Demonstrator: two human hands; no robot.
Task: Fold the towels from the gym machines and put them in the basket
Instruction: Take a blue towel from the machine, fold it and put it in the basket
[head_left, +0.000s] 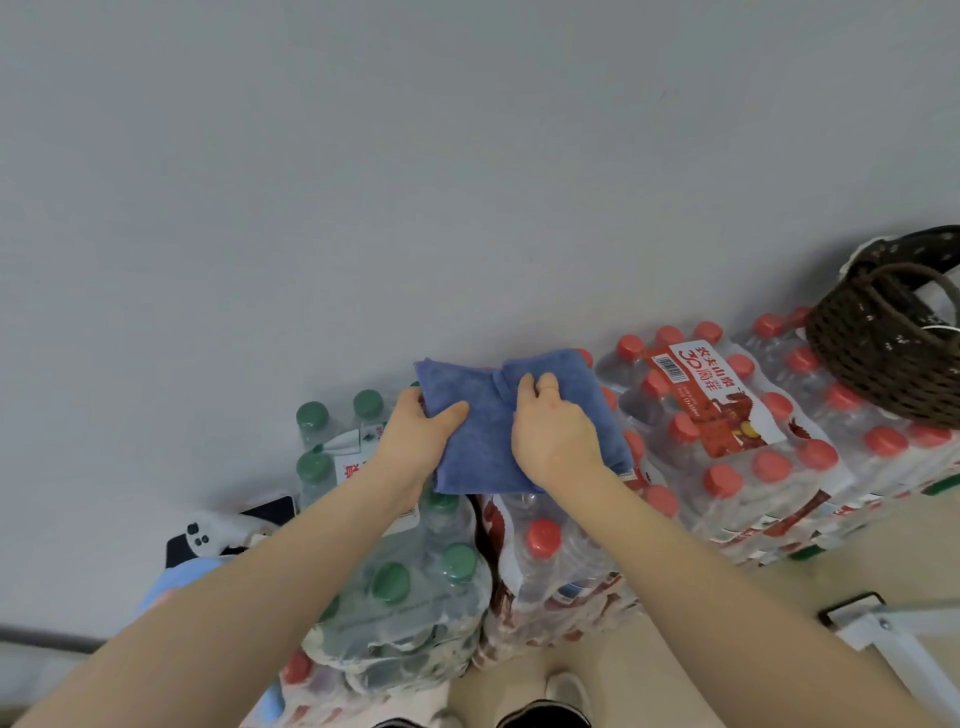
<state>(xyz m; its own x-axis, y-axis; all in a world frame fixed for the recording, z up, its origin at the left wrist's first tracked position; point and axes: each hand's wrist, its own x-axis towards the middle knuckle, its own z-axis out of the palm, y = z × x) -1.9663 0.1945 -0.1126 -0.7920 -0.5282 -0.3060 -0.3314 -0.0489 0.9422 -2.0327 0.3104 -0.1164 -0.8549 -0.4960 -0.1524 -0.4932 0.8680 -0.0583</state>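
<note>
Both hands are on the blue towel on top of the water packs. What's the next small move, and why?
Probably lift the blue towel and carry it right, toward the wicker basket. It already looks folded into a compact block. The left hand grips its left edge, thumb on top. The right hand rests on its middle, so both can pick it up. The basket sits to the right on the red-capped bottle packs.

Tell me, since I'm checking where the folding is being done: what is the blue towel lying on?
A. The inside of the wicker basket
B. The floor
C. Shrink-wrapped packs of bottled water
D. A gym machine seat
C: the blue towel lies on the packs of bottled water, with the left hand and the right hand on it; the wicker basket sits apart to the right.
</note>
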